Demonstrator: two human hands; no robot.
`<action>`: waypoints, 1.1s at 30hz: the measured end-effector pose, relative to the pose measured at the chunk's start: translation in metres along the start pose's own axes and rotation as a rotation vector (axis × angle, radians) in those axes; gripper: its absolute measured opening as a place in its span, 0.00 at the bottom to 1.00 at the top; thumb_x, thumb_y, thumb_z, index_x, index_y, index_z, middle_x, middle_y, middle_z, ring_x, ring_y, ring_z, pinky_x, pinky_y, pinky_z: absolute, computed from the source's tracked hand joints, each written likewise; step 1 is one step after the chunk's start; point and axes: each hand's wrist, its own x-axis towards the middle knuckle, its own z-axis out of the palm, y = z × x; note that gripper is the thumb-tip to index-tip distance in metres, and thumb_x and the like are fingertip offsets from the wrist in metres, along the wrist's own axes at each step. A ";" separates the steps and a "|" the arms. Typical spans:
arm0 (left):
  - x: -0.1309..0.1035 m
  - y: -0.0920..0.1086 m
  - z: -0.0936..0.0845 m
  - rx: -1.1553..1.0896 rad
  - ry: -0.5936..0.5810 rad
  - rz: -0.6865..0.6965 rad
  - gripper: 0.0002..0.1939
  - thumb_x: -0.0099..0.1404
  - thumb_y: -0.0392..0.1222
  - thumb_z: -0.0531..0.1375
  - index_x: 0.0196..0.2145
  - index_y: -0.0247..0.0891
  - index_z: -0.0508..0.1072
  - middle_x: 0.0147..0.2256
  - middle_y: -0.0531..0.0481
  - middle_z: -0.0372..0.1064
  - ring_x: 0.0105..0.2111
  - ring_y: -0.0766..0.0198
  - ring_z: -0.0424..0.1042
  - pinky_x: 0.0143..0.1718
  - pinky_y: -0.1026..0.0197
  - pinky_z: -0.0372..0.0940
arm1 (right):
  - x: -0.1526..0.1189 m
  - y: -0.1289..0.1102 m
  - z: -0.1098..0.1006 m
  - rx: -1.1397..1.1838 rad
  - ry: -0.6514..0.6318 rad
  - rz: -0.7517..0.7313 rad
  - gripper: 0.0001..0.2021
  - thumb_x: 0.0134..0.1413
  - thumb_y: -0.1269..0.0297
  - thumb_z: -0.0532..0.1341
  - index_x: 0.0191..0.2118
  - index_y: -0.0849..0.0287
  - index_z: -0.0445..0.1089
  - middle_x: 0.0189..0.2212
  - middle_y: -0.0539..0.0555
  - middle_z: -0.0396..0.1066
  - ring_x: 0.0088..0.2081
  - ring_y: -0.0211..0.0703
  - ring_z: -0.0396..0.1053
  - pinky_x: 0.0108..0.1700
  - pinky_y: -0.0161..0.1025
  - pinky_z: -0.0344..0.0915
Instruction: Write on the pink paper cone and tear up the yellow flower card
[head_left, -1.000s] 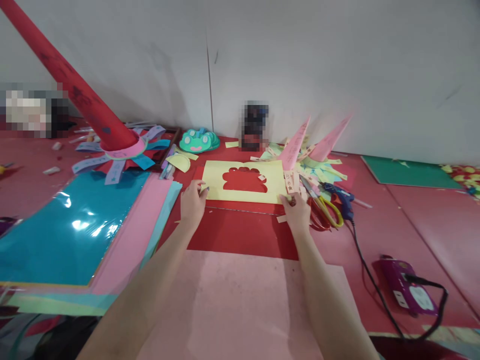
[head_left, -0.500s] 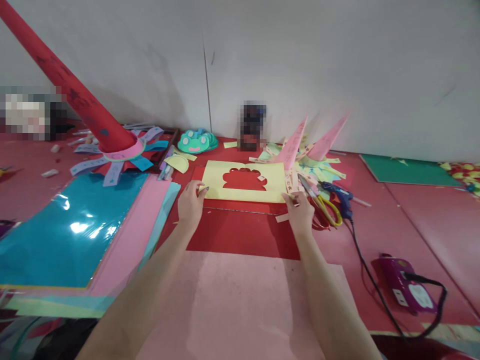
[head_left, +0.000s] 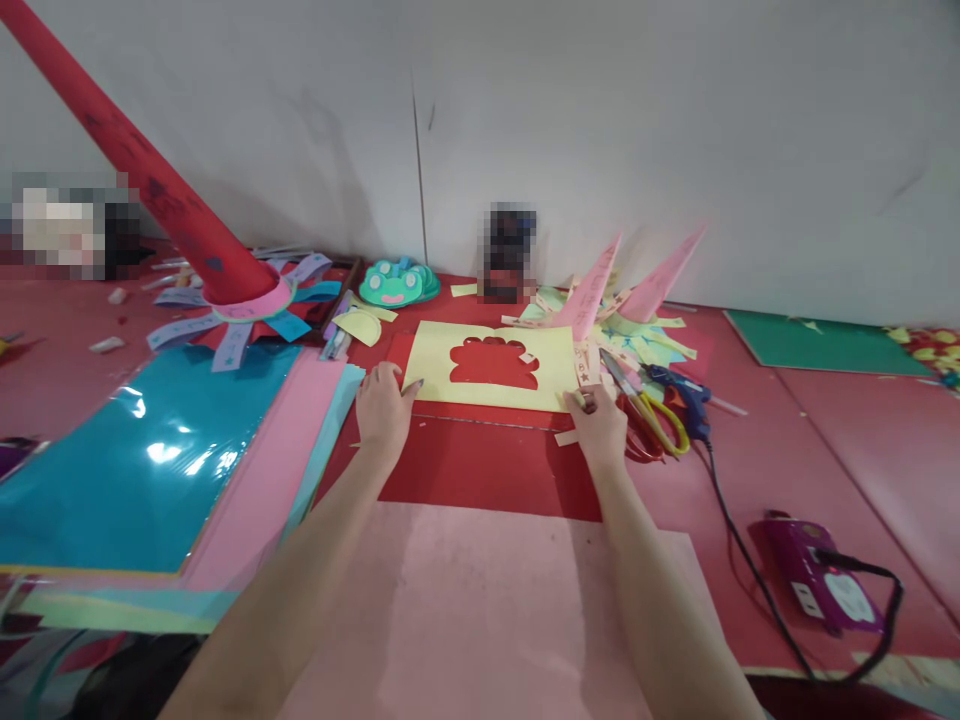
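Note:
A yellow paper sheet with a scalloped cutout lies over red paper, which shows through the opening. My left hand is at the sheet's lower left corner, thumb along the edge and fingers bent beside it. At the lower right corner my right hand pinches the sheet between thumb and fingers. Just right of that hand are scissors with yellow handles and another pair with red handles. A small paper scrap sits at the cutout's upper right.
A blue glue gun has its cable running to a purple power strip. Pink paper cones stand behind the right hand. Green frog cutouts lie at the back. Leftward are a tall red cone and glossy blue sheets.
The yellow sheet's front edge lies flatter than before. My left fingers have drawn back slightly from its corner, with the thumb still there. My right hand keeps its place.

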 end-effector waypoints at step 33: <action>-0.030 0.019 0.012 0.108 -0.344 0.501 0.24 0.69 0.40 0.39 0.62 0.38 0.49 0.64 0.44 0.42 0.64 0.55 0.41 0.62 0.43 0.38 | -0.006 -0.002 0.001 0.019 0.096 -0.038 0.15 0.46 0.50 0.56 0.31 0.56 0.66 0.24 0.51 0.68 0.26 0.42 0.65 0.32 0.37 0.59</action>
